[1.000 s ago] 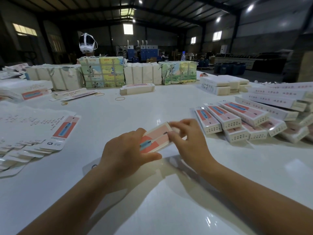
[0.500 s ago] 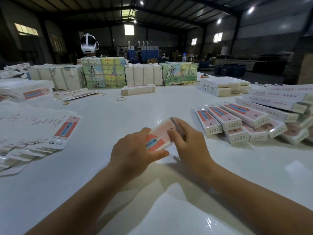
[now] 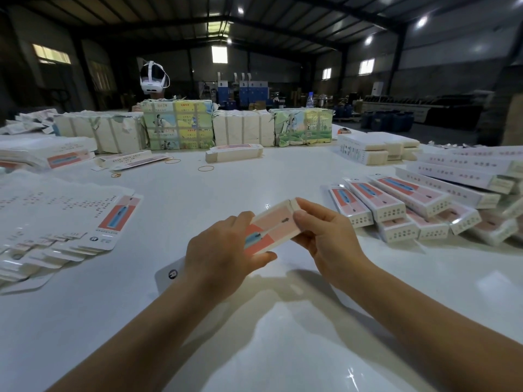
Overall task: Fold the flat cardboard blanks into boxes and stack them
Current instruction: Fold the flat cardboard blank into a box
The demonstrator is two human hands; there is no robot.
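The box (image 3: 273, 226) now sits higher off the table (image 3: 198, 193) than a second ago, when its far end lay close to the surface. Its pink face tilts more toward the camera. The right hand (image 3: 325, 239), earlier laid over the box's far end with fingers spread, now pinches that end, thumb on the pink face. The left hand (image 3: 223, 256) keeps its grip on the near end, thumb under the lower edge. A white tab (image 3: 169, 274) of the box now shows just left of the left wrist.
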